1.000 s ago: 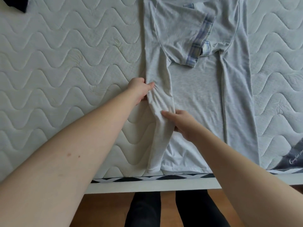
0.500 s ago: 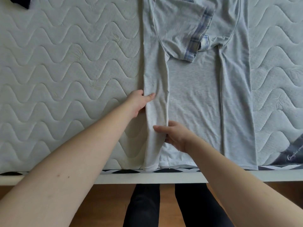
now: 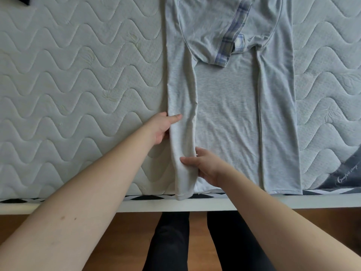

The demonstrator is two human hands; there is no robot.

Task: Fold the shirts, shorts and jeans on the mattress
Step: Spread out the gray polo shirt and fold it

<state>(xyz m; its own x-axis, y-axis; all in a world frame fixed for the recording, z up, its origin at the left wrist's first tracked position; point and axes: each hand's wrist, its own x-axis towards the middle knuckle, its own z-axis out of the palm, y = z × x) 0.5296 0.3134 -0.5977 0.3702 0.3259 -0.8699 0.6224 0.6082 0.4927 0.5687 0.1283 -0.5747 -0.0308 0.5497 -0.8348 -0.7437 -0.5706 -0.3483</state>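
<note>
Over the last second I have drawn the left side panel of the grey T-shirt inward and straightened it, so the bunched, slanting strip I had a moment ago now runs nearly parallel to the fold already lying along the right side. My left hand pinches the outer fold edge, thumb on top and fingers tucked under the cloth; my right hand grips the lower part of the same strip, thumb across it, close to the hem. The shirt lies lengthwise on the quilted mattress, its hem at the near edge and just spilling over it, the sleeve with the plaid cuff folded across the chest. I judge both side folds nearly set, so next I would smooth this strip flat and fold the body up from the hem.
</note>
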